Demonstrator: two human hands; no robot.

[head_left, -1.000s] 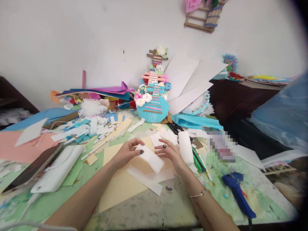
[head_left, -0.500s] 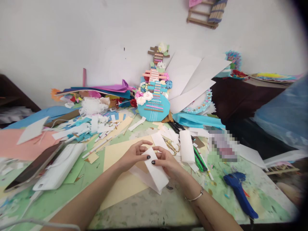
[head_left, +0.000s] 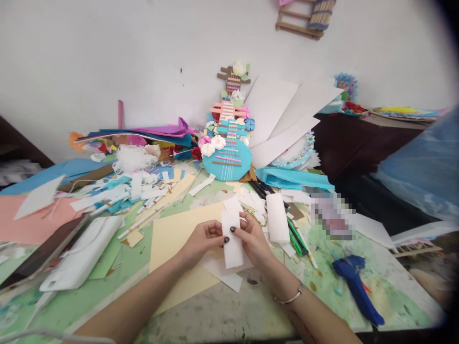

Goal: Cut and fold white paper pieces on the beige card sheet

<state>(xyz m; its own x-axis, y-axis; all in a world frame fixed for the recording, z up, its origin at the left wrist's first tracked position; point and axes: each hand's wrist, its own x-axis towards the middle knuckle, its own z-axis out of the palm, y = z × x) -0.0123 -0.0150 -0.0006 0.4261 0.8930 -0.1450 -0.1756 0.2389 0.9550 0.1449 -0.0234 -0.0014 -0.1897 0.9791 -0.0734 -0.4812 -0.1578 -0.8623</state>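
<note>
Between my two hands, a narrow strip of white paper (head_left: 233,248) is held nearly upright above the table. My left hand (head_left: 206,239) pinches its left edge, thumb in front and fingers curled behind. On the right edge, my right hand (head_left: 253,239) grips it the same way, with the thumb on the front face. Beneath the hands lie another white paper piece (head_left: 229,278) and a large cream sheet (head_left: 172,239). Gold-handled scissors (head_left: 258,217) rest just beyond my right hand, partly covered. A white paper roll (head_left: 277,220) lies to their right.
A blue glue gun (head_left: 355,282) lies at the right. Green and black pens (head_left: 297,236) sit beside the roll. A white power bank (head_left: 84,253) and a dark phone (head_left: 43,251) are at the left. Decorated paper lutes (head_left: 227,160) lean at the back, near paper scraps (head_left: 132,186).
The white paper has turned from a slant to nearly upright, and its front face now shows flat. My left hand has lowered slightly from the paper's top to its side.
</note>
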